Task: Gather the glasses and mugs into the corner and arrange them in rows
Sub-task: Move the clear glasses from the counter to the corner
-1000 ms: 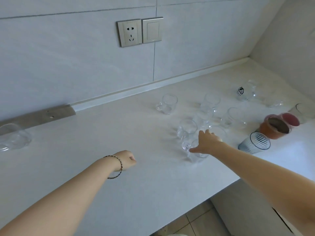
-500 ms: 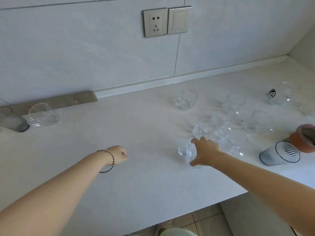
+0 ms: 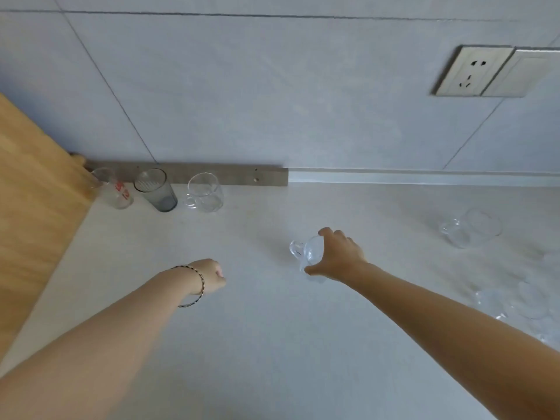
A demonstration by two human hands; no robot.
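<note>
The small clear glass mug [image 3: 306, 253] is in my right hand [image 3: 339, 258]. My thumb and fingers are wrapped around its body from the 3 o'clock side. Its handle sticks out free toward 9 o'clock, and it looks tilted rather than upright. I can't tell whether its base touches the countertop [image 3: 272, 344].

From this grip, the corner lies at about 10 o'clock and well apart. Three pieces stand there in a line along the grey wall strip [image 3: 242, 177], and that line runs from 9 to 3 o'clock. First comes a clear glass with red print [image 3: 118, 194] against the wooden panel [image 3: 33, 213], then a grey ribbed tumbler [image 3: 156, 189], then a clear handled mug [image 3: 204, 193]. The free spot I would aim for is just beside that last mug, on its 3 o'clock side. So I judge the carry goes up and to the left, and the handle should be turned to match its neighbour.

My left hand [image 3: 210, 275], with a thin bracelet [image 3: 198, 287] at the wrist, is curled into a fist holding nothing. It sits at 9 o'clock of the mug and nearer the corner than my right.

More clear mugs wait at 3 o'clock: one pair [image 3: 469, 228] near the wall and a blurred cluster [image 3: 515, 301] by the frame's edge.
</note>
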